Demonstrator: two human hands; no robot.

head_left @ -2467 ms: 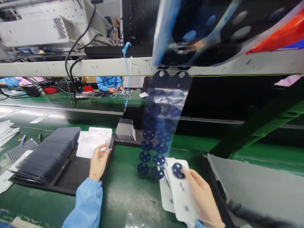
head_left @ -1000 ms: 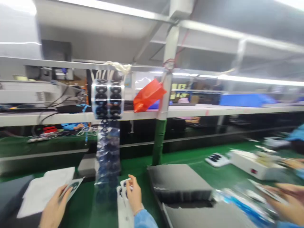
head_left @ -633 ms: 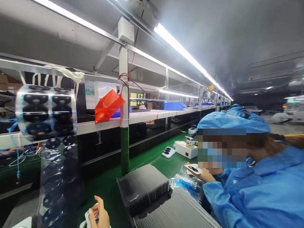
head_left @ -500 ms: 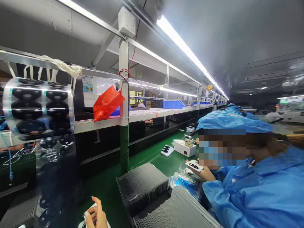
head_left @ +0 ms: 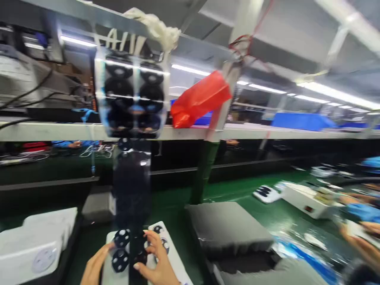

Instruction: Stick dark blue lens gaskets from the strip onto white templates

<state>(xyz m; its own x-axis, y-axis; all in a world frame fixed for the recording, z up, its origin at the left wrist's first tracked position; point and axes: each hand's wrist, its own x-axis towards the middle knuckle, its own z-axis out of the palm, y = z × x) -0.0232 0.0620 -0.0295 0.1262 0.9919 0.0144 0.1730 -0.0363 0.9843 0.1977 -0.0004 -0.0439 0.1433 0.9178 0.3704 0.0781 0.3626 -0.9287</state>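
A clear film strip (head_left: pixel 130 190) with dark round stickers hangs from a roll (head_left: pixel 133 93) and runs down between my hands. My left hand (head_left: pixel 96 265) grips the left edge of a white panel (head_left: pixel 109 273) carrying two black discs (head_left: pixel 120 259) with pale dots. My right hand (head_left: pixel 160 259) has its thumb and fingers on the strip's lower part, around a dark round sticker. Beneath that hand lies a second white panel (head_left: pixel 179 267) with black rings. The strip hides part of the first panel, and motion blurs the fingertips.
White panels (head_left: pixel 38 241) stand stacked at left. Grey stacks (head_left: pixel 228 225) fill the right side of the green bench. Beyond are a white box (head_left: pixel 305 200) and a panel with black ovals (head_left: pixel 265 194). A co-worker's hands (head_left: pixel 362 237) are at far right. A red bag (head_left: pixel 202 99) hangs from the post.
My view has swung left, bringing the roll and strip toward the middle. Both my hands now show at the strip and panels; earlier one hand showed over a white panel. The co-worker has shifted to the right edge.
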